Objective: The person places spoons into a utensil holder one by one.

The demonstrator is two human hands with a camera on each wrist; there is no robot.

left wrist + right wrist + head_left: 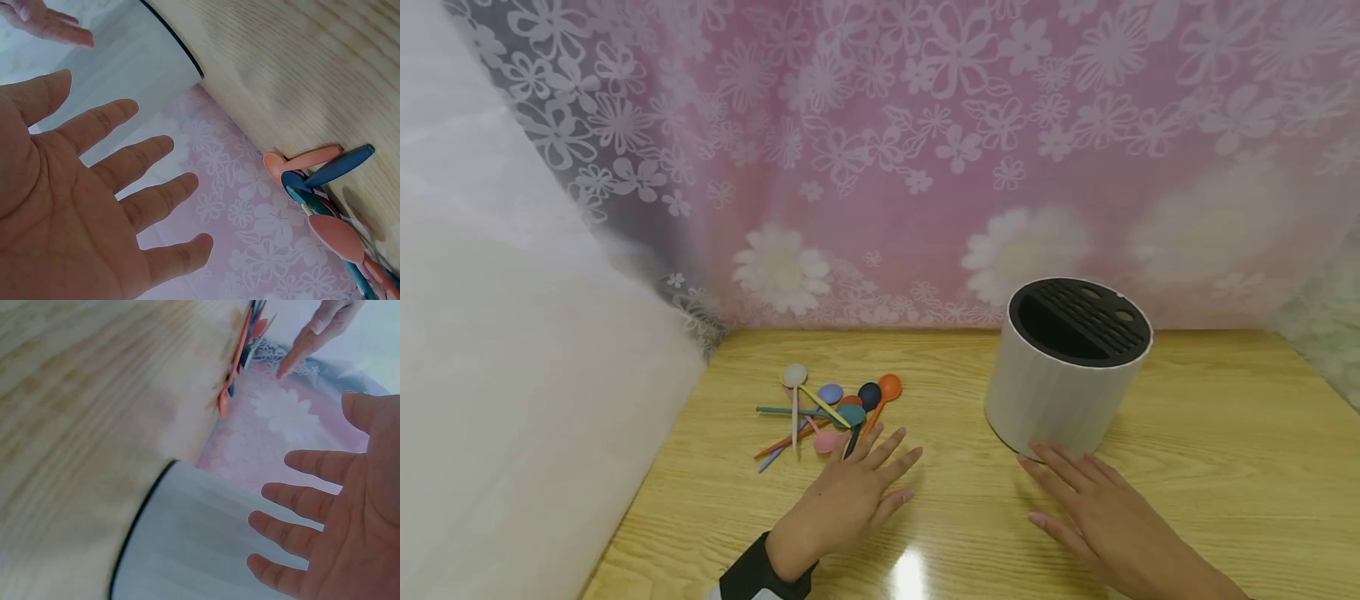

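Note:
My left hand [847, 500] hovers with spread fingers just in front of a heap of coloured spoons, holding nothing. In that heap are an orange spoon [890, 387], a dark navy spoon [869, 396], a teal spoon [852, 415], a pink spoon [826, 442] and a whitish spoon [795, 377], their handles crossing. On the other side, my right hand [1101, 521] has its fingers extended before a white round utensil holder [1060, 408] with a black slotted top; the fingertips overlap its base in the head view. The left wrist view shows an empty palm [69, 212], as does the right wrist view.
Everything stands on a wood-grain table [955, 367]. A pink flowered curtain [887, 167] hangs along its back edge, and a white sheet [535, 333] borders the left side. The holder's top has a wide opening, narrow slots and small round holes.

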